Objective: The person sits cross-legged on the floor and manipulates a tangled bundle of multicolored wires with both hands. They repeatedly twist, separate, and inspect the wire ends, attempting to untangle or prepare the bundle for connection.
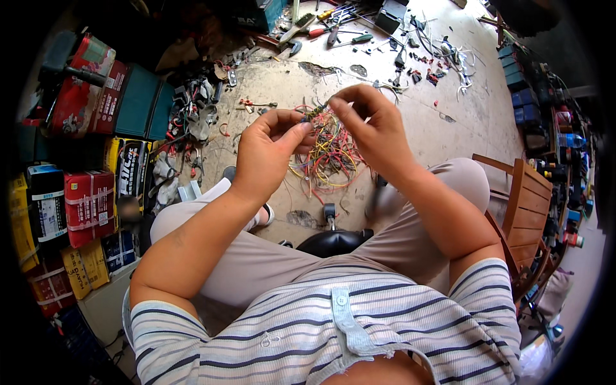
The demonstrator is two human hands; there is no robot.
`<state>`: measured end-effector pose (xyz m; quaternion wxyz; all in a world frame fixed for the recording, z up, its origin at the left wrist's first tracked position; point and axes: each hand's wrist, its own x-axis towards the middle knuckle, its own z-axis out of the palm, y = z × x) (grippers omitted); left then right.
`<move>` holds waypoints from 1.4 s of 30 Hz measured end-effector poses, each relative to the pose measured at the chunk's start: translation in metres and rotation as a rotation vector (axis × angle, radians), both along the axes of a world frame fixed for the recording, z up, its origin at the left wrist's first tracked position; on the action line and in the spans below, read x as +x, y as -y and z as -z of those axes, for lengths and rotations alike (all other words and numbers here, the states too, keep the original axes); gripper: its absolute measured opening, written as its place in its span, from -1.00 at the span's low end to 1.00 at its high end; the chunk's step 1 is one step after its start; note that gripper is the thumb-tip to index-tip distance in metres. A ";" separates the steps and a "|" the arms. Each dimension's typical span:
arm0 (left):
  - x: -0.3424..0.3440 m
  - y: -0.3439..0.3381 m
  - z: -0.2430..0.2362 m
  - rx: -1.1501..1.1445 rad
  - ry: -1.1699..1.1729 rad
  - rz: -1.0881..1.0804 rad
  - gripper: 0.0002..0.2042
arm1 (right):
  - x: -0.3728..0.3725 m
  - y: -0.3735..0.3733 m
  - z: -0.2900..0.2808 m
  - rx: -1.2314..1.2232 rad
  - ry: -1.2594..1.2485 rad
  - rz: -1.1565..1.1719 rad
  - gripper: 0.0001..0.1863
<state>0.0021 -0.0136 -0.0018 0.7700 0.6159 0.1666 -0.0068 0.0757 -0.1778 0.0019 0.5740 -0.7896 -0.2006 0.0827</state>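
Both my hands are raised in front of me over a tangled pile of thin wires (335,160), red, yellow and pink, on the floor. My left hand (269,151) is closed, thumb against curled fingers, at one end of a short dark and yellowish twisted wire piece (316,113). My right hand (372,128) pinches the other end between thumb and forefinger, a little higher and to the right. The piece is too small to make out its exact kind. Some fingertips of both hands are hidden behind the knuckles.
Screwdrivers (353,40), a brush (296,29) and cut cable scraps (449,61) lie on the far floor. Boxes (90,208) are stacked at left. A wooden chair (527,205) and loaded shelves (558,138) stand at right. A black seat (330,244) shows between my legs.
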 end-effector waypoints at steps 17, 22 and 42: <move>0.000 -0.014 -0.003 -0.688 -0.254 0.134 -0.85 | 0.008 0.009 0.007 0.270 -0.533 -0.226 -0.74; -0.001 -0.012 -0.001 -0.749 -0.271 0.194 -0.81 | 0.004 0.009 0.007 0.322 -0.483 -0.279 -0.79; -0.006 -0.005 -0.006 -0.576 -0.362 0.242 -0.92 | 0.007 0.016 0.025 -0.073 -0.023 -0.275 -0.87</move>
